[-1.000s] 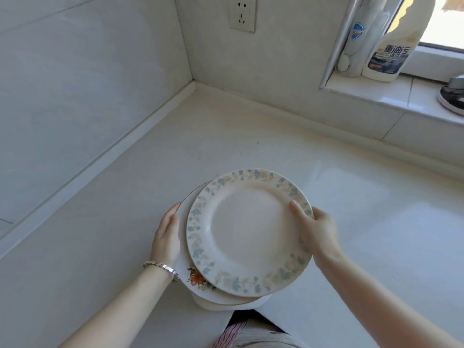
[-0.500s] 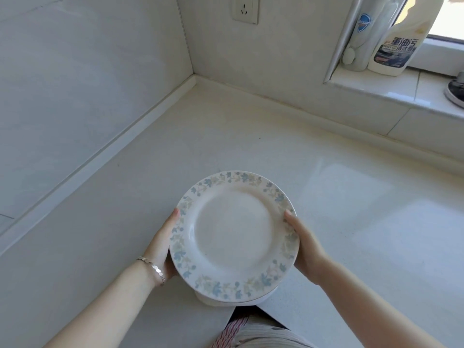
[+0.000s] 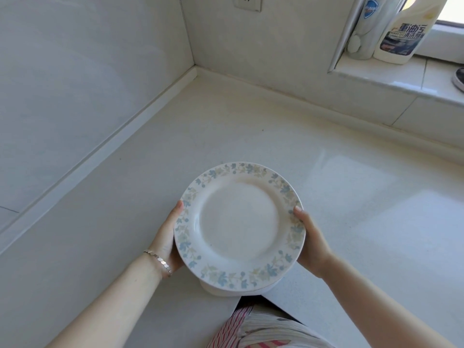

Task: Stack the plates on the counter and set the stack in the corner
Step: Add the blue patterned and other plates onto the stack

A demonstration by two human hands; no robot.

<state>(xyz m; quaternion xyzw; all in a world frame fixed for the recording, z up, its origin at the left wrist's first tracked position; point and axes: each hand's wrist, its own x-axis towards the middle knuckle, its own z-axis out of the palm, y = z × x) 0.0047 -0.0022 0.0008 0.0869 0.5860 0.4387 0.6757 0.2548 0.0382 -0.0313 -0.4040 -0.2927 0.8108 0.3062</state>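
We see a round white ceramic plate whose rim carries a blue and pale tan floral vine. Beneath it lies our pale cream speckled stone counter. Our silver link bracelet glints. Our red-and-white striped cloth garment shows below.

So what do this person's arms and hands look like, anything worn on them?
Both forearms are bare, no sleeves or gloves. The left hand has a thin silver link bracelet at the wrist. The right hand shows no jewellery.
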